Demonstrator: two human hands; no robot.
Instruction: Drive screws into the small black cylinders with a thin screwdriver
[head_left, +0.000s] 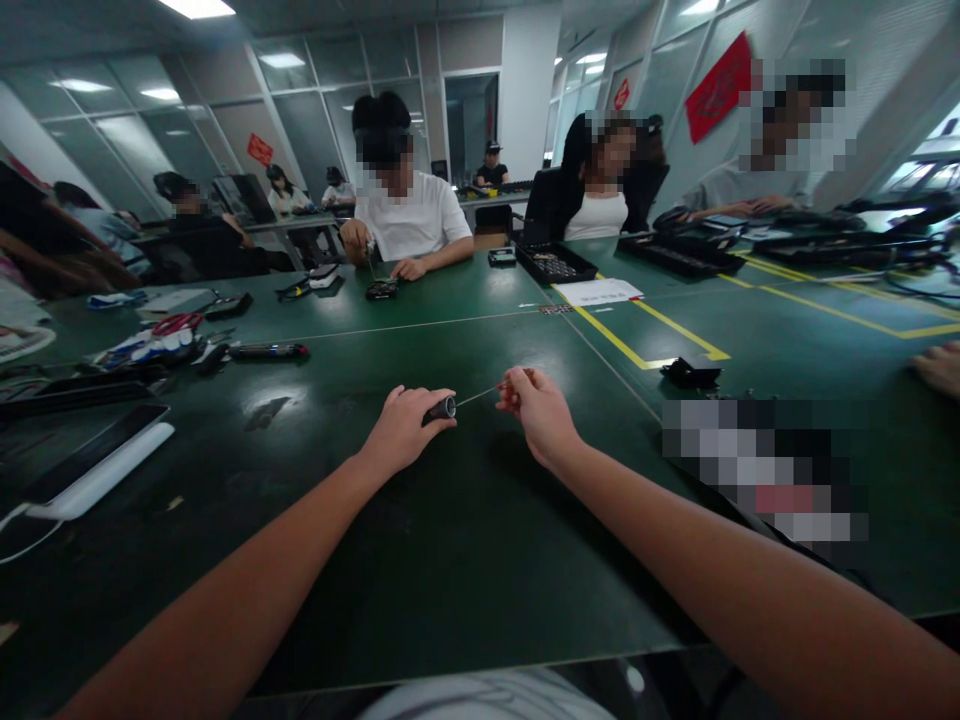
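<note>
My left hand (405,425) is closed around a short dark cylinder (438,411), whose round open end with a pale metallic rim faces right. From that end a thin metal rod (477,397) stretches toward my right hand (534,408); I cannot tell whether its tip is inside the cylinder or just in front of it. The fingers of my right hand pinch the rod's other end, where a small bit of red shows. Both hands are held over the middle of the green table (450,540).
To the left lie a black pen-shaped tool (268,351), a heap of cables and tools (161,340), and a phone on a white block (101,470). A small black part (690,373) sits at right near yellow tape. Across the table a person in white (412,215) handles a dark device (381,289).
</note>
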